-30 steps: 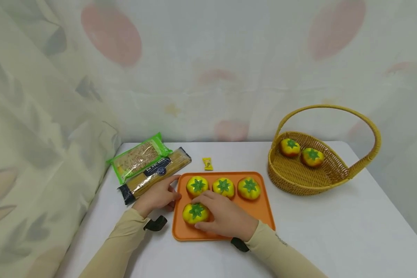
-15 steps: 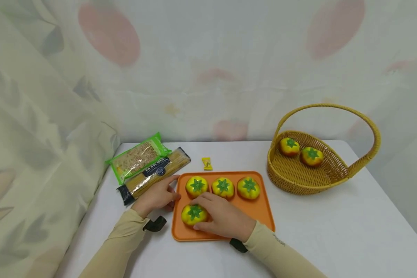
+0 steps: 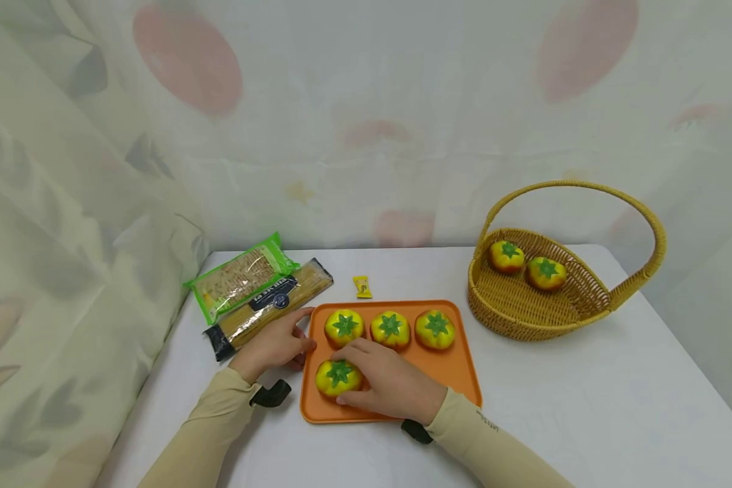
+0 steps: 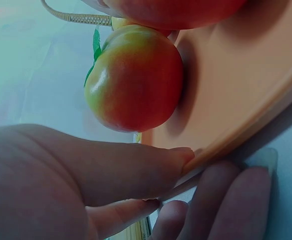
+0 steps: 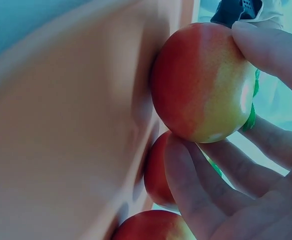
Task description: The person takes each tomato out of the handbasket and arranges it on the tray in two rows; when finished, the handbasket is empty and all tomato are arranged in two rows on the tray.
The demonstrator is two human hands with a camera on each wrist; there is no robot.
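My left hand (image 3: pixel 274 346) holds the left rim of an orange tray (image 3: pixel 445 369). In the left wrist view its thumb lies on the rim, and the other fingers are outside and below it. Around the front-left tomato (image 3: pixel 337 378), yellow and red with a green star-shaped leaf top, curl the fingers and thumb of my right hand (image 3: pixel 393 383). The right wrist view shows this tomato (image 5: pixel 200 85) between thumb and fingers, low against the tray. Behind it, three similar tomatoes stand in a row: left (image 3: pixel 344 328), middle (image 3: pixel 390 329) and right (image 3: pixel 436 329).
A wicker basket (image 3: pixel 518 329) with a tall handle stands at the back right, holding two tomatoes (image 3: pixel 545 273). Back left lie a spaghetti packet (image 3: pixel 274 305) and a green-edged packet (image 3: pixel 238 278), overlapping. A small yellow wrapped sweet (image 3: pixel 362 287) lies behind the tray.
My right hand and the front-left tomato have shifted very slightly left on the tray. The left hand stays at the tray's rim.
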